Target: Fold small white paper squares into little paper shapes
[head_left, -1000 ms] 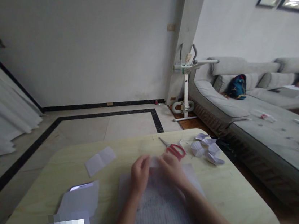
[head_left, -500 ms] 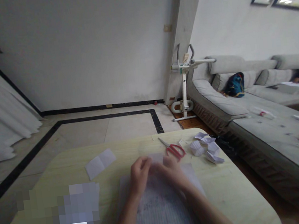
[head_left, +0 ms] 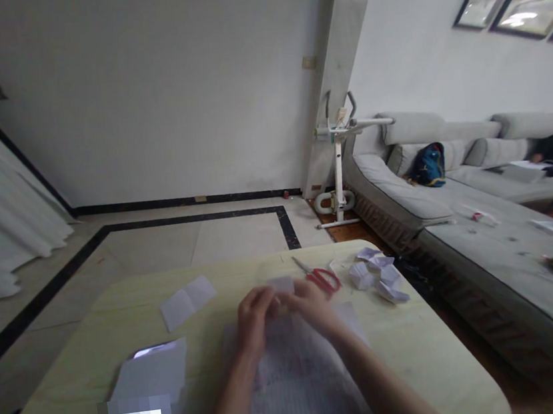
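A small piece of white paper [head_left: 282, 285] shows between my hands, over the middle of the table. My left hand [head_left: 255, 315] is closed on its left side, fingers bent inward. My right hand [head_left: 312, 302] pinches it from the right, and its fingertips meet those of the left. Motion blur and the fingers hide part of the paper. Beneath both forearms lies a large sheet [head_left: 304, 391] covered with blurred lines of marks. Red-handled scissors [head_left: 323, 279] rest just beyond my right hand, blades pointing away to the left.
Several folded white paper pieces [head_left: 379, 275] lie at the table's right edge. A creased paper slip [head_left: 188, 302] is at the left, with a phone-like object [head_left: 148, 374], partly pixelated, nearer me. Past the wooden table [head_left: 441, 361] stand a grey sofa [head_left: 505, 259] and white exercise equipment [head_left: 338, 179].
My hands have shifted slightly left and drawn together, with the small paper still between them. The view has turned a little, showing more of a person on the sofa.
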`<state>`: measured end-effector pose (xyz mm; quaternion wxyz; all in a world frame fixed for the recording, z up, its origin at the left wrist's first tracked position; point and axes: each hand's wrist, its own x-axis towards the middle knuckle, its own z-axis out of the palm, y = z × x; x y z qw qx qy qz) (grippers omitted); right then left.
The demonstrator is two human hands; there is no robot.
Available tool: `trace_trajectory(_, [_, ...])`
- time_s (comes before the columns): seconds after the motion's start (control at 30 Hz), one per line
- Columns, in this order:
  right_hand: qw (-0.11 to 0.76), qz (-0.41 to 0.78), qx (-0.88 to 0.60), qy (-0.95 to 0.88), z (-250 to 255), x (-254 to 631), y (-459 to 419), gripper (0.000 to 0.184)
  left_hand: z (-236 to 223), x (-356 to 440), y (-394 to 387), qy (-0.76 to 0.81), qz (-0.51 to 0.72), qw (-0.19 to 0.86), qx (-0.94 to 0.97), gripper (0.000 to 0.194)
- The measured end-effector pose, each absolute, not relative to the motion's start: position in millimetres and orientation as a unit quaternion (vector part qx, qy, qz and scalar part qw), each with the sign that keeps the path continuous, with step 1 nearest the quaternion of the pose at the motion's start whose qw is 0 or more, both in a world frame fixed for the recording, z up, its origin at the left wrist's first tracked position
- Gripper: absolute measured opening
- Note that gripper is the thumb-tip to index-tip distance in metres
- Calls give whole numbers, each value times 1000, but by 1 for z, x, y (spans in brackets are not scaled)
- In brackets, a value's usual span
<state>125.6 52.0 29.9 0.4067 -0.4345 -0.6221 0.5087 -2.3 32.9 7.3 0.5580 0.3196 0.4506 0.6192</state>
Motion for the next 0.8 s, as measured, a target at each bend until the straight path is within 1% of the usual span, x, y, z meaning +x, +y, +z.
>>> trace_trajectory(0.2, [421, 512, -445, -602, 30, 114, 52, 18, 7, -5, 35, 455, 632, 551, 300, 24])
trace_trajectory(0.4, [441, 512, -443, -589, 26, 115, 46, 14, 5, -7, 34, 520, 598, 473, 383, 23])
trace_trajectory(0.5, [446, 520, -450, -573, 29, 118, 43, 16, 5, -6, 33, 533, 574, 463, 415, 24])
trace_trajectory(0.6, [461, 502, -477, -555, 30, 120, 41, 19, 5, -4, 32, 538, 556, 462, 434, 25])
trace_trajectory(0.8, [443, 480, -502, -567, 23, 122, 42, 18, -3, -6, 35, 542, 565, 438, 441, 26])
